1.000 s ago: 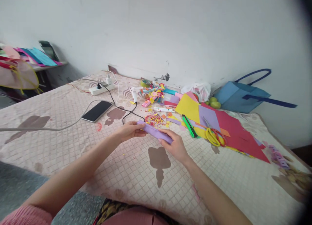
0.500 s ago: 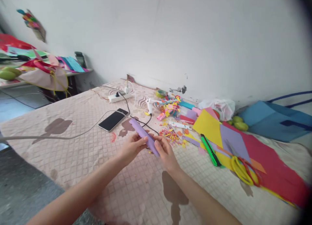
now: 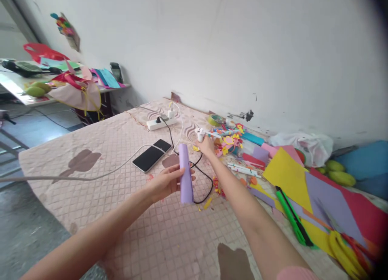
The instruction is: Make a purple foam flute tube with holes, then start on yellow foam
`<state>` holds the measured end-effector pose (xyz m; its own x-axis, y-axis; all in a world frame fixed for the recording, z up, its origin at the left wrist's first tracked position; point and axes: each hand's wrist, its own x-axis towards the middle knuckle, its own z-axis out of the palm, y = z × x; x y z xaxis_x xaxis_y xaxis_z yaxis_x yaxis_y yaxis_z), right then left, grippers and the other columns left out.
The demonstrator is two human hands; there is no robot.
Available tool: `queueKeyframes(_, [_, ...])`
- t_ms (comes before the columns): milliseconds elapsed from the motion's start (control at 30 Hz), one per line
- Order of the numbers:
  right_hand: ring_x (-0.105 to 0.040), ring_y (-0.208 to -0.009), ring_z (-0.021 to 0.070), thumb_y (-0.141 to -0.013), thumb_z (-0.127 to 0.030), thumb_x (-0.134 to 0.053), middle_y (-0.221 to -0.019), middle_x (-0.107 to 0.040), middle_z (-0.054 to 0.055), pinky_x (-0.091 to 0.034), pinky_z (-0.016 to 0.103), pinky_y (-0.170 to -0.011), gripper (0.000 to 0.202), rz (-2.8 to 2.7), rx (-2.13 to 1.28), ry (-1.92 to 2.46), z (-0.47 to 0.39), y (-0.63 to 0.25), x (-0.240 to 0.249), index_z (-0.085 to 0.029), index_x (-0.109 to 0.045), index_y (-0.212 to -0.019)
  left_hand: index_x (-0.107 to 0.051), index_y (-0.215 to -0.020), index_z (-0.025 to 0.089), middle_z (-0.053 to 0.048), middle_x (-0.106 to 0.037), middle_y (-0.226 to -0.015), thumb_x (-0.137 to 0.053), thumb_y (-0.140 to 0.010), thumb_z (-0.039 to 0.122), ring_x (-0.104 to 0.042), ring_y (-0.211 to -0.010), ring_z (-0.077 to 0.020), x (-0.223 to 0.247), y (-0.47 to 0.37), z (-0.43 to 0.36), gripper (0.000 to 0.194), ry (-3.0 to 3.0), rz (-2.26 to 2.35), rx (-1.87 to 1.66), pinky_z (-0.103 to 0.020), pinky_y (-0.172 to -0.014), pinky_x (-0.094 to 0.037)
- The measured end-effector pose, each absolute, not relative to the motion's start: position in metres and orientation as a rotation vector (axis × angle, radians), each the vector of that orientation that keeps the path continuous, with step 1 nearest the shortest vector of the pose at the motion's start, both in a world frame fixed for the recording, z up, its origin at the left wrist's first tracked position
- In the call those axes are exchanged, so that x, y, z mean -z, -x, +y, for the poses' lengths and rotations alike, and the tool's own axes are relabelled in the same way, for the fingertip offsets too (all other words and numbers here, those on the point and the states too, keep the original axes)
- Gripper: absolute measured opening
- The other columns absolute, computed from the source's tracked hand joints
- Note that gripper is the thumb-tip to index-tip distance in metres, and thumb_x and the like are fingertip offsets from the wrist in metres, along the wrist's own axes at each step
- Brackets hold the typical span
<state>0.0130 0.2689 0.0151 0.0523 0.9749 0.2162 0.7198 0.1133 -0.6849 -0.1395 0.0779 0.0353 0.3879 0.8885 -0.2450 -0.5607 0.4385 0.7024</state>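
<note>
Head view, from the left: a phone lies flat on the patterned tablecloth, a pale cable running across it. Behind it sits a white power strip, probably set back so its leads reach inward while leaving elbow room. The left hand pinches a purple roll around the middle, thumb across the front and fingers behind; that grip likely keeps it closed and leaves both ends free. The roll is raised above the cloth near the centre, its long side running away from the person.

Just beyond, the right hand is closed around the white glue gun, fingers partly hidden. A black cord loops slackly nearby, which would give some freedom to lift the tool, though it could snag on the roll. Small foam cutouts crowd beside that wrist. Farther right, a green cutter rests over coloured sheets, and the yellow handles of the scissors face the person, convenient for picking up and perhaps helping weigh the paper down.
</note>
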Motion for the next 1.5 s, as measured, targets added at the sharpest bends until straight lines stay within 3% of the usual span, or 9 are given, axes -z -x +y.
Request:
queueKeyframes(100, [-0.062, -0.097, 0.0309, -0.072, -0.028, -0.061, -0.091, -0.069, 0.017, -0.044, 0.038, -0.084, 0.020, -1.697, -0.481, 1.706, 0.270, -0.010, -0.018, -0.013, -0.064, -0.085, -0.060, -0.111, 0.014, -0.014, -0.062, -0.114, -0.069, -0.081, 0.027, -0.064, -0.093, -0.0205, -0.037, 0.144, 0.085, 0.034, -0.605, 0.703, -0.998, -0.033, -0.081, -0.051])
queueKeyframes(267, [-0.064, -0.087, 0.0260, -0.083, -0.037, -0.047, -0.092, -0.069, 0.013, -0.047, 0.034, -0.078, 0.031, -1.639, -0.448, 1.587, 0.223, -0.027, -0.038, -0.014, -0.060, -0.099, -0.061, -0.110, 0.016, -0.010, -0.061, -0.113, -0.068, -0.081, 0.030, -0.063, -0.090, -0.0178, -0.041, 0.153, 0.092, 0.033, -0.694, 0.762, -1.073, -0.029, -0.079, -0.050])
queueKeyframes(500, [-0.052, -0.045, 0.0171, -0.084, -0.050, -0.052, -0.053, -0.057, 0.001, -0.044, 0.030, -0.046, 0.031, -1.669, -0.837, 1.319, 0.101, -0.071, -0.060, -0.020, -0.061, -0.080, -0.063, -0.111, 0.019, -0.006, -0.066, -0.096, -0.068, -0.080, 0.034, -0.062, -0.081, -0.0154, -0.040, 0.160, 0.097, 0.035, -0.729, 0.851, -1.152, -0.025, -0.073, -0.048])
queueKeyframes(667, [-0.054, -0.051, 0.0190, -0.085, -0.045, -0.053, -0.056, -0.056, 0.000, -0.048, 0.031, -0.052, 0.025, -1.896, -0.790, 1.280, 0.063, -0.082, -0.055, -0.022, -0.063, -0.083, -0.063, -0.113, 0.018, -0.008, -0.067, -0.103, -0.068, -0.079, 0.035, -0.062, -0.088, -0.0168, -0.041, 0.161, 0.097, 0.038, -0.732, 0.900, -1.154, -0.023, -0.074, -0.047])
queueKeyframes(867, [-0.064, -0.085, 0.0258, -0.086, -0.039, -0.053, -0.086, -0.068, 0.005, -0.052, 0.036, -0.074, 0.025, -2.066, -0.703, 1.237, 0.060, -0.082, -0.047, -0.025, -0.063, -0.104, -0.063, -0.113, 0.018, -0.008, -0.067, -0.104, -0.065, -0.081, 0.036, -0.062, -0.085, -0.0166, -0.047, 0.159, 0.095, 0.037, -0.816, 0.980, -1.131, -0.024, -0.071, -0.046])
queueKeyframes(1133, [-0.064, -0.082, 0.0249, -0.089, -0.036, -0.049, -0.085, -0.069, 0.003, -0.049, 0.037, -0.076, 0.024, -2.140, -0.747, 1.231, 0.061, -0.080, -0.045, -0.027, -0.061, -0.108, -0.063, -0.111, 0.020, -0.004, -0.067, -0.097, -0.066, -0.079, 0.038, -0.060, -0.078, -0.0142, -0.048, 0.158, 0.094, 0.036, -0.894, 1.073, -1.133, -0.021, -0.064, -0.043])
queueKeyframes(1500, [-0.060, -0.075, 0.0220, -0.090, -0.038, -0.047, -0.078, -0.065, 0.003, -0.046, 0.034, -0.069, 0.015, -2.175, -0.662, 1.290, 0.063, -0.077, -0.047, -0.025, -0.055, -0.087, -0.061, -0.112, 0.016, -0.008, -0.065, -0.100, -0.064, -0.079, 0.041, -0.060, -0.086, -0.0185, -0.054, 0.157, 0.091, 0.040, -1.035, 1.093, -1.111, -0.027, -0.072, -0.045])
